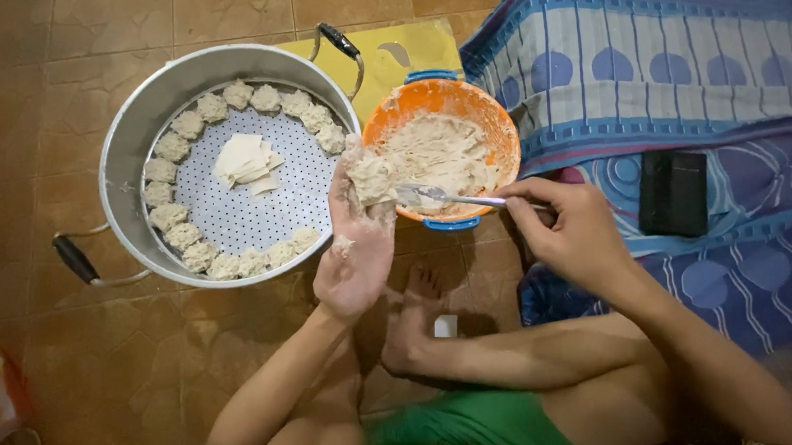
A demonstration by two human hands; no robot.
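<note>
The left hand (354, 252) lies open with a lump of filling (368, 177) on its fingers, beside the orange bowl (490, 118) on the floor. The right hand (570, 231) pinches a spoon (444, 196), scooping filling onto the lump.

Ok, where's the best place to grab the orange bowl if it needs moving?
Probably by the blue handle tabs on the orange bowl, one far, one near. They stick out past the rim and look free of filling; the inside wall is smeared.

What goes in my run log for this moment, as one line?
left hand: open, wrapper with filling on fingers | right hand: holds spoon | orange bowl: filling | steamer pot: dumplings ring tray
</note>
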